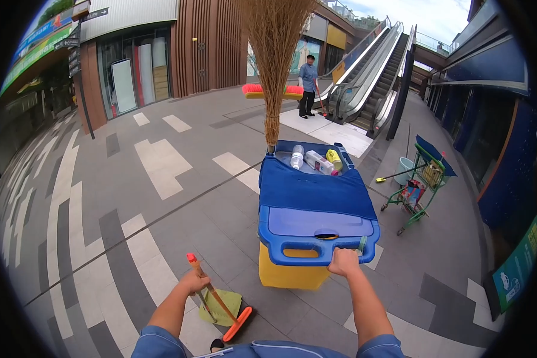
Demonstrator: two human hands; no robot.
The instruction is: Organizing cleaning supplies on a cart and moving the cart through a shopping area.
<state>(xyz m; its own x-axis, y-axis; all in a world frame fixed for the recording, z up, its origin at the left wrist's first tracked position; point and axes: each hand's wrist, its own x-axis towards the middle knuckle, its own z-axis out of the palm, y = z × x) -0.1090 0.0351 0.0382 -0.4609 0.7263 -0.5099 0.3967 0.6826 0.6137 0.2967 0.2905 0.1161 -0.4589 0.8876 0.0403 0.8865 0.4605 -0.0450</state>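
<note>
My left hand grips the handles of a small broom with an orange head and a yellow-green dustpan, both low beside my feet. My right hand is closed around the right handle opening of a blue janitorial cart. A yellow bag hangs under the cart's handle end, and a blue cloth covers part of its top. In the cart's front tray lie two clear plastic bottles and a yellow container. A tall twig broom stands upright at its front left corner.
A red-bristled broom head shows behind the twigs. Ahead, a person holds a long-handled tool near escalators. A green shopping cart with a pale bucket stands at right; a sign board stands nearer. A signpost rises at left.
</note>
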